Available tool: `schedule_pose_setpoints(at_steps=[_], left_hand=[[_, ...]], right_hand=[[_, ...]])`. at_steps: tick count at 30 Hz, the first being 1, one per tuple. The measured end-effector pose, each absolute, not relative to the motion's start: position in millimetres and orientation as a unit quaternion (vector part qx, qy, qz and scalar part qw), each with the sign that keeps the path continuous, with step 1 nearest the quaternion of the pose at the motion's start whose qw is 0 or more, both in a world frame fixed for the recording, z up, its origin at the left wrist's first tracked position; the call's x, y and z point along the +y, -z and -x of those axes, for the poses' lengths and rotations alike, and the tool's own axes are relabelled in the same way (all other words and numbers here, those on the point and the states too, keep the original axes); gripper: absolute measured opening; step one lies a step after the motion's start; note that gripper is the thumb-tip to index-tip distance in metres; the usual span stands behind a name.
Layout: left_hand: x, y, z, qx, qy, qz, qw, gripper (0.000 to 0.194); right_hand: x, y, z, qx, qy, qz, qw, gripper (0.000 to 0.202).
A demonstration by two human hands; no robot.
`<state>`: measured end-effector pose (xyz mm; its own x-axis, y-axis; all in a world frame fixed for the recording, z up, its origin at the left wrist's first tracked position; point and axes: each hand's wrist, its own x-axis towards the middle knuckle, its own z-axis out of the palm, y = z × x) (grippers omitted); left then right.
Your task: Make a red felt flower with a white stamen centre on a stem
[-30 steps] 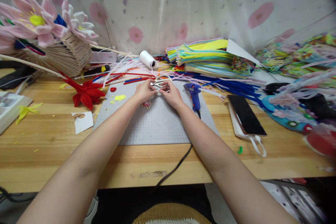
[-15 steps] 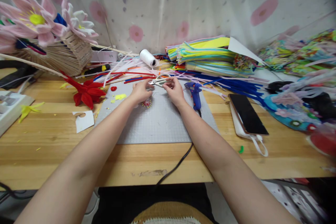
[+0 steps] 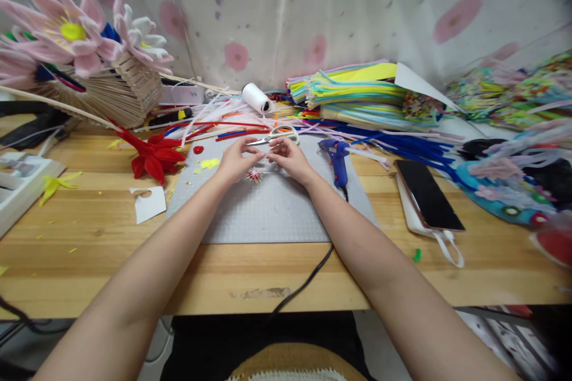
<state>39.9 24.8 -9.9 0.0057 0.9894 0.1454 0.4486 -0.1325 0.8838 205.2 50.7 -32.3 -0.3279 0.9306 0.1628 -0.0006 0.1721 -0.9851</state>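
Observation:
My left hand [image 3: 238,159] and my right hand [image 3: 289,161] are close together over the grey cutting mat [image 3: 268,220]. Each has thumb and fingers pressed together in a pinch. Thin pale bits show between the fingertips, too small to make out. Just behind the fingers lies a pair of scissors [image 3: 286,130] with pale handles, blades toward the left. Below the left fingertips is a small spiky tuft of red and white strands [image 3: 254,175]. A blue glue gun [image 3: 337,164] rests right of my right hand.
A red fabric-like flower [image 3: 156,158], yellow scraps [image 3: 210,163] and a white card [image 3: 149,205] are at left. Behind lie a white thread spool [image 3: 255,98] and bundled pipe cleaners [image 3: 357,92]. A phone [image 3: 429,195] sits at right; a black cord [image 3: 304,283] crosses the front edge.
My right fingers have moved from the scissors' handles toward my left hand, and the fingertips are now closer together. The scissors lie behind them. The view has shifted slightly.

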Motion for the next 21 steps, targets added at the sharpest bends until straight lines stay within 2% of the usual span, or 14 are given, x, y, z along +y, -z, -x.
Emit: schedule_pose_setpoints(at_steps=[14, 18, 21], left_hand=[[19, 2, -41, 0.583, -0.406, -0.61, 0.351, 0.051], [16, -5, -44, 0.575, -0.432, -0.582, 0.379, 0.048], [15, -5, -45, 0.574, -0.476, -0.55, 0.376, 0.044]], right_hand=[[55, 37, -205, -0.607, -0.537, 0.359, 0.463, 0.033], [51, 32, -202, -0.541, -0.581, 0.379, 0.475, 0.037], [45, 26, -201, -0.487, -0.645, 0.375, 0.454, 0.039]])
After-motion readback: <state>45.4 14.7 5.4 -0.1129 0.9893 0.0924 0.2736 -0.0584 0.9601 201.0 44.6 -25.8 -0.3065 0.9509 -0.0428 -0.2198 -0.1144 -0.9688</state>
